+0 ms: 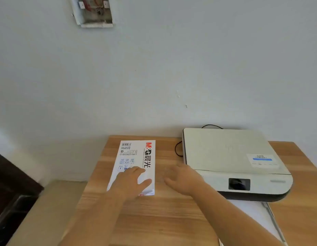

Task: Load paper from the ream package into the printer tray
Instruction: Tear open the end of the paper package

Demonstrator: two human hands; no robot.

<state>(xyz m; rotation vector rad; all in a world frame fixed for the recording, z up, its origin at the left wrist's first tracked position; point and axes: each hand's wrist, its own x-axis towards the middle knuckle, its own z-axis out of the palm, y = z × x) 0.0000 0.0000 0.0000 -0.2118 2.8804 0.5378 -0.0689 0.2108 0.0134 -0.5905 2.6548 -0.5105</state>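
Your view is mostly a pale wall, with an open wall box showing wires at the upper left of the frame. Below it, a wooden table fills the lower middle, its back edge against the wall and its left edge running down toward the lower left, beside a tan floor strip and a dark piece of furniture at the far left.

The printer sits at the right of the table, lid down, with a black cable looping out at its left rear corner. Its paper tray juts toward you at the lower right, white inside. Bare tabletop lies between the printer and the ream package, and more in front of both.

The ream package lies flat left of centre, print facing up. Your left hand rests on its near end, fingers spread flat, thumb out toward the right edge, gripping nothing. Your right hand is just beside the package's right edge, over bare wood, fingers relaxed and loosely spread, holding nothing; whether it touches the table you cannot tell.
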